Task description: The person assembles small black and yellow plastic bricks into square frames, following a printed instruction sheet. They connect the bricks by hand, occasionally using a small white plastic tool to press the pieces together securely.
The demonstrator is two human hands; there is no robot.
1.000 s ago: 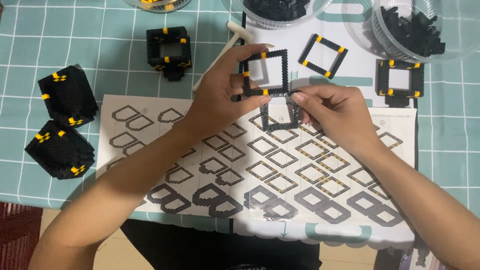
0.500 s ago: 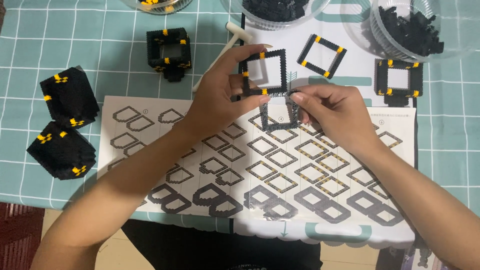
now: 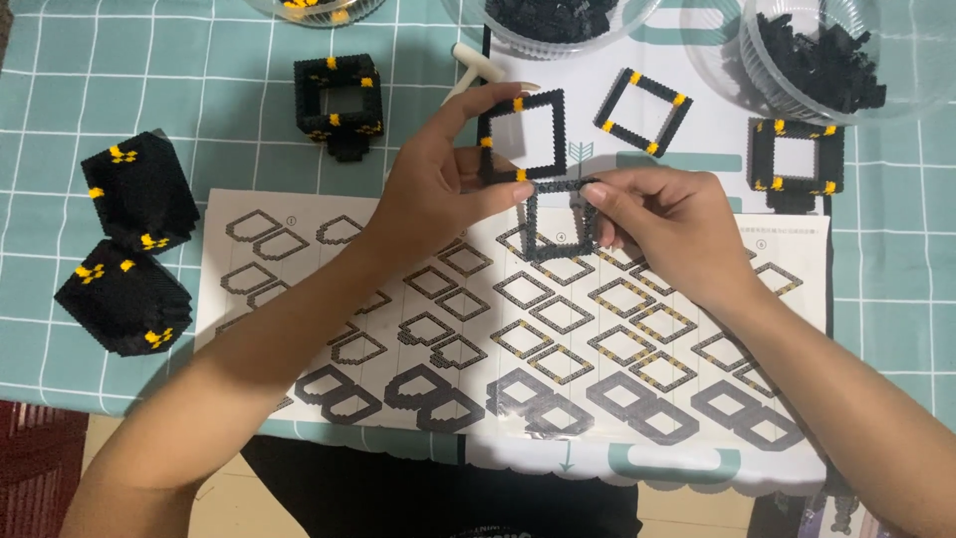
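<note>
Closest to the camera, both forearms reach forward over the printed instruction sheet [image 3: 597, 339], which lies flat on the checked teal worktop [image 3: 119, 70] and shows rows of square ring outlines. Above the sheet's far edge the hands meet. The left hand [image 3: 438, 189] is closed in a pinch on a black square frame with yellow studs [image 3: 521, 134], thumb low and forefinger arched along the top rail, holding it upright and facing the camera. The right hand [image 3: 667, 224] pinches the right side of a plain dark frame [image 3: 560, 219], fingers curled, wrist turned inward. The two frames touch at a corner, the dark one just under and in front of the studded one.

By the look of it, the step in hand is joining one layer to another; the next move would call for lining up the edges squarely and pressing evenly so the thin rails do not flex.

Farther off lie a loose ring [image 3: 643, 112], two stacked square blocks [image 3: 339, 100] [image 3: 795, 159], two finished black cubes [image 3: 139, 189] [image 3: 124, 297] at the left, and clear bowls of black pieces [image 3: 827, 60].
</note>
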